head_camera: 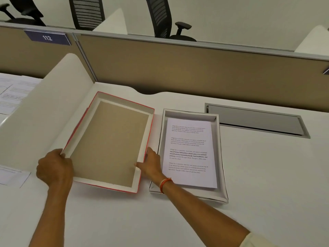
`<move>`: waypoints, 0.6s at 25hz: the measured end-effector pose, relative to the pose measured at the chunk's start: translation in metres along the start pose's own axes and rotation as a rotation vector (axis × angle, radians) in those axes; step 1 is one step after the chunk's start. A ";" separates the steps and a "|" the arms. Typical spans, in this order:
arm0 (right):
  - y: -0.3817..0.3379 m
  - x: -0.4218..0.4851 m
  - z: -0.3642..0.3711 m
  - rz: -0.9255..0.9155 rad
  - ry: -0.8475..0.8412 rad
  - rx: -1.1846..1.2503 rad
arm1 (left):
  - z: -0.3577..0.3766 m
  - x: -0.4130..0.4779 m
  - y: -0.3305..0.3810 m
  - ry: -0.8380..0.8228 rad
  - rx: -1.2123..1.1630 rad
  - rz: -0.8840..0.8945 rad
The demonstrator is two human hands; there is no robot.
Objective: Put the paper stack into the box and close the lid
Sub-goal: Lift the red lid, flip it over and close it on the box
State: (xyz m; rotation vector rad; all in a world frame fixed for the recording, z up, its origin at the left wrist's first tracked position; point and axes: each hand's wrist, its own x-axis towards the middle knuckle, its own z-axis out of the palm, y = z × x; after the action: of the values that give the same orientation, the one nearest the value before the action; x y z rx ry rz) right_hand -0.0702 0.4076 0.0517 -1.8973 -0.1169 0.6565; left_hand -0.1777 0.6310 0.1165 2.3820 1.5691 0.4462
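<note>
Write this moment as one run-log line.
stage: lid pickup | both hands (left, right) grip red-edged cardboard lid, inside up | printed paper stack in open white box

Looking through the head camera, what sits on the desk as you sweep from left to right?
Loose printed sheets → red-edged lid, held inside-up by both hands → open box holding the paper stack → grey cable hatch.

Head view, close, angled forward-down over desk (249, 175).

Two bare forearms, orange thread band (164, 183) on right wrist, pale cream sleeve (256, 240) edge
</note>
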 end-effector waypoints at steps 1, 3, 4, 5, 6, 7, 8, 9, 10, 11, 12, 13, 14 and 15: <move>-0.010 -0.005 0.000 -0.052 0.020 0.001 | -0.008 -0.002 0.005 0.027 0.012 0.019; -0.041 -0.016 0.009 -0.140 -0.001 -0.017 | -0.024 -0.010 0.016 0.069 0.037 0.052; -0.060 -0.020 0.016 -0.163 -0.031 -0.022 | -0.030 -0.016 0.022 0.088 0.041 0.067; -0.080 -0.024 0.024 -0.179 -0.057 -0.008 | -0.036 -0.025 0.029 0.110 0.039 0.081; -0.101 -0.028 0.031 -0.193 -0.069 0.039 | -0.041 -0.034 0.037 0.133 0.033 0.094; -0.121 -0.034 0.036 -0.199 -0.080 0.112 | -0.047 -0.044 0.045 0.151 0.021 0.113; -0.137 -0.037 0.039 -0.196 -0.098 0.199 | -0.051 -0.054 0.054 0.168 0.006 0.137; -0.150 -0.039 0.041 -0.184 -0.121 0.264 | -0.055 -0.064 0.062 0.188 -0.014 0.172; -0.160 -0.041 0.041 -0.176 -0.136 0.297 | -0.058 -0.073 0.069 0.218 -0.034 0.216; -0.167 -0.041 0.040 -0.170 -0.138 0.306 | -0.062 -0.081 0.075 0.250 -0.052 0.259; -0.171 -0.041 0.038 -0.162 -0.133 0.298 | -0.065 -0.089 0.081 0.273 -0.067 0.296; -0.175 -0.040 0.034 -0.160 -0.130 0.300 | -0.067 -0.096 0.085 0.282 -0.088 0.326; -0.178 -0.040 0.029 -0.165 -0.120 0.313 | -0.069 -0.102 0.088 0.282 -0.110 0.353; -0.180 -0.039 0.025 -0.166 -0.102 0.320 | -0.072 -0.108 0.091 0.275 -0.122 0.378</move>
State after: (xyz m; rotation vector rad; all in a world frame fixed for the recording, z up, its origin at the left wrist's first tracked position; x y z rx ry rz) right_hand -0.0762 0.4896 0.2178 -1.5299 -0.2192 0.6192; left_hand -0.1688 0.4991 0.2042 2.6076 1.1378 0.9529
